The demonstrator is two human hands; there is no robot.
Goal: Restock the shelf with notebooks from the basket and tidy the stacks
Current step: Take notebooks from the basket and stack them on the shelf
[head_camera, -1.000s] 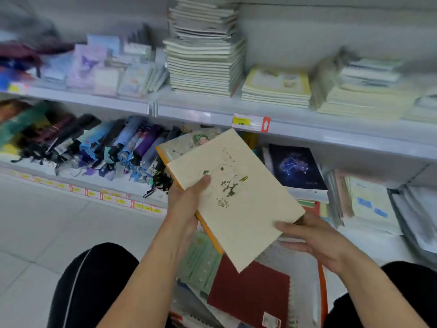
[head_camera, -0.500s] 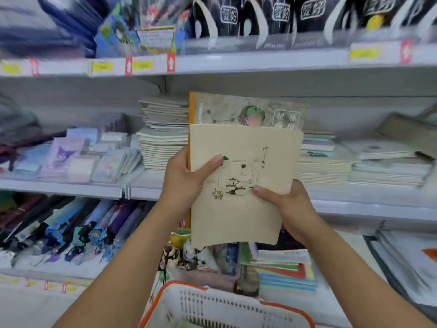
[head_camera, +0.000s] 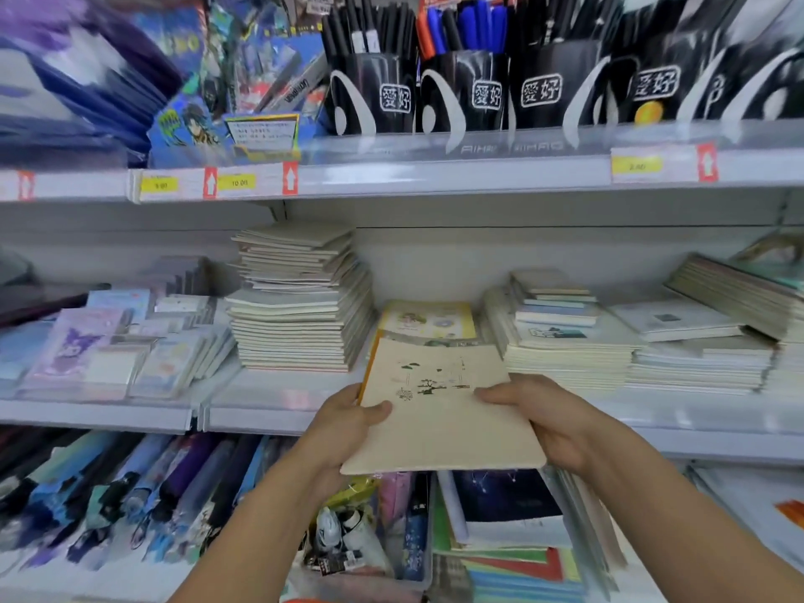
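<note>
Head view: both hands hold a small pile of cream notebooks (head_camera: 439, 411) nearly flat in front of the middle shelf (head_camera: 261, 406). The left hand (head_camera: 348, 428) grips the pile's left edge, thumb on top of the cover and the other fingers hidden underneath. The right hand (head_camera: 544, 417) clasps the right edge, thumb across the cover, its fingers likewise out of sight below. The top cover carries a small dark tree drawing; how many books lie under it cannot be told, though an orange spine shows at the left edge.

The pile's far end reaches over the shelf lip, just in front of a low yellow-covered stack (head_camera: 428, 317), which it partly hides. A tall, uneven stack of cream notebooks (head_camera: 300, 298) stands just left of it, and a lower stack (head_camera: 565, 341) just right.

On the top shelf, black pen holders (head_camera: 474, 89) are cut off by the frame's upper edge. The folded umbrellas (head_camera: 130, 493) lower left are blurred. An orange sliver at the bottom edge may be the basket; too little shows to be sure.
</note>
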